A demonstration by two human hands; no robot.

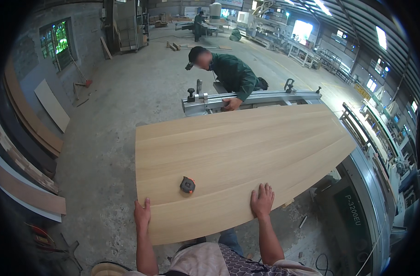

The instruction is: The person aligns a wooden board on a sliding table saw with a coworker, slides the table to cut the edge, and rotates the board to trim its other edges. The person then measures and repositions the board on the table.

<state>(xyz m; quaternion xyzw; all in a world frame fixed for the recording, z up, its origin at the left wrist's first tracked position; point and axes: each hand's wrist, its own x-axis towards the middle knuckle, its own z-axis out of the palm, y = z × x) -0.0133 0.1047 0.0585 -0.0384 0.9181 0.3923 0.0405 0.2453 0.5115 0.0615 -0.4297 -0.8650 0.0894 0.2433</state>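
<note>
Wood-grain board (237, 152) lies before us, beside metal rail (265, 98); we judge it stiff, heavy, best held by opposite edges. Left hand (142, 215) half-curled, holding left edge; right hand (262, 201) lies flat on top, gripping nothing.

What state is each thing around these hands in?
Wood-grain panel: lying flat
Tape measure: resting on the panel, no blade seen out
Left hand: holding the panel's left edge
Right hand: open, palm down on the panel
Pale board: leaning against the wall
Metal rail: touched by a co-worker's hand
</note>
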